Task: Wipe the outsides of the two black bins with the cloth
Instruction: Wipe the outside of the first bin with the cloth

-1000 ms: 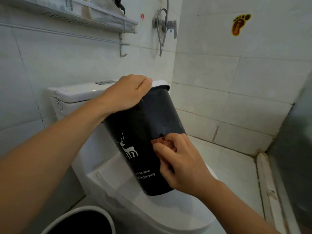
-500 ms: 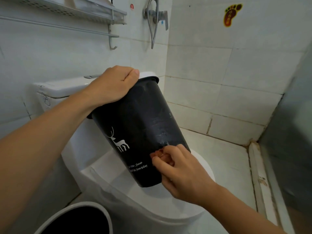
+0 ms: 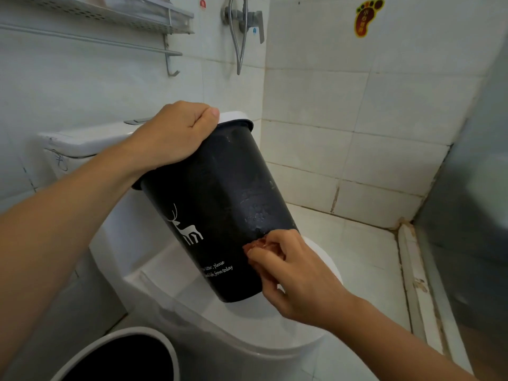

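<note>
Left hand (image 3: 176, 136) grip curled over black bin (image 3: 217, 204) rim, right hand (image 3: 291, 270) pinching cloth (image 3: 259, 243) near bin's base edge

White tiled walls (image 3: 330, 105) — toilet (image 3: 247, 339), metal shelf (image 3: 110, 12)

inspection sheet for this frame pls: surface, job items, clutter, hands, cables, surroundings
Surface: closed white toilet lid; the bin's base rests on it.
Job's things: black deer-print bin tilted, with smears on its side; reddish cloth pressed against its lower wall; second bin with a pale rim at bottom left, only partly in view.
Clutter: nothing seen.
Hands: left hand grips the bin's rim; right hand pinches the cloth against the bin.
Cables: none; a shower hose loops from the wall valve.
Surroundings: tiled walls, toilet tank, wire shelf, footprint sticker.
</note>
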